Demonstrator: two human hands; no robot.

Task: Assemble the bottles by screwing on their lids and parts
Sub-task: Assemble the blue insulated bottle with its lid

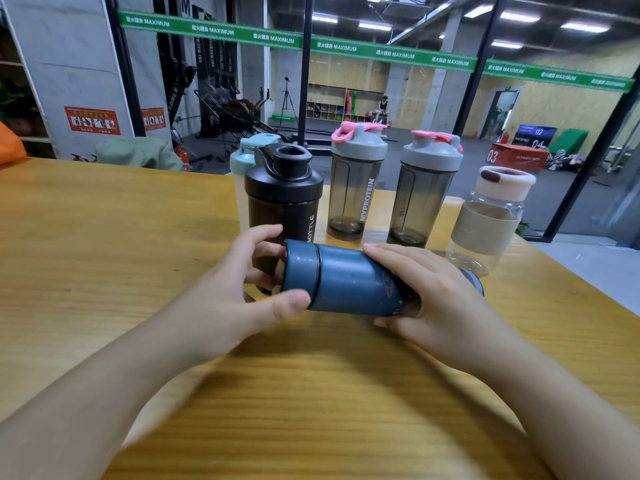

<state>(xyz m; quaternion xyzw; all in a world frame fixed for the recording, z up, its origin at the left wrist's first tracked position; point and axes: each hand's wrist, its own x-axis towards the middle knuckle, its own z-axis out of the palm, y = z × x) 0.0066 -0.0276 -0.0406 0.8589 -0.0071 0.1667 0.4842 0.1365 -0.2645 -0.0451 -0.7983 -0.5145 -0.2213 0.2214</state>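
A blue bottle (349,277) lies on its side at the centre of the frame, held between both hands just above the wooden table (104,254). A separate ring-shaped section forms its left end, set off from the main body by a dark seam. Its right end, a grey-blue cap, peeks out beyond the right hand and is mostly hidden.

The left hand (239,292) is curled around the left end section, thumb on the near side and fingers over the far side and end. The right hand (426,289) wraps over the body's right part, fingers closed on it; what lies under the palm cannot be made out.

Behind, across the middle of the frame, stand a black shaker (284,199), partly covered by the left fingers, a pale mint bottle (242,168) largely hidden behind it, two smoky shakers with grey lids (356,188) (426,195), and a clear bottle with a pink lid (491,216).
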